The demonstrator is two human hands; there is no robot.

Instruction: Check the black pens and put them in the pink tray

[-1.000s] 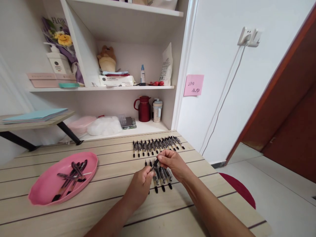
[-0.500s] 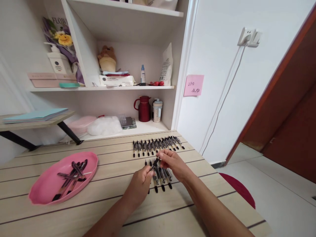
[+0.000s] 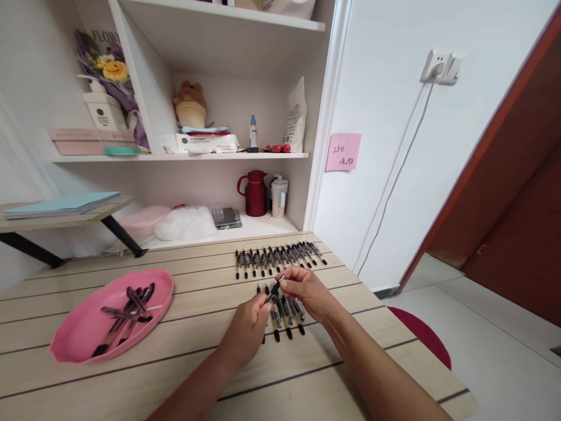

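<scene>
A dark pen (image 3: pixel 274 289) is held at a slant between my two hands, above the nearer row of pens. My left hand (image 3: pixel 250 321) is closed round its lower end. The fingers of my right hand (image 3: pixel 303 287) pinch its upper end, where a small light tip shows. Below my hands lie several clear-barrelled pens (image 3: pixel 287 318) with black ends, side by side and partly hidden by my fingers. Farther back, a long row of similar pens (image 3: pixel 272 259) lies on the wooden table (image 3: pixel 193 374).
A pink tray (image 3: pixel 74 336) at the left holds several loose pens (image 3: pixel 134 307). Behind the table stands a white shelf with a red jug (image 3: pixel 256 194), a pale cup (image 3: pixel 279 196) and a plastic bag (image 3: pixel 186 223). A raised stand (image 3: pixel 100 213) is at the back left.
Both hands stay in nearly the same place, still holding the pen. The fingers of my right hand have shifted slightly at its upper end. The rows and the tray look unchanged.
</scene>
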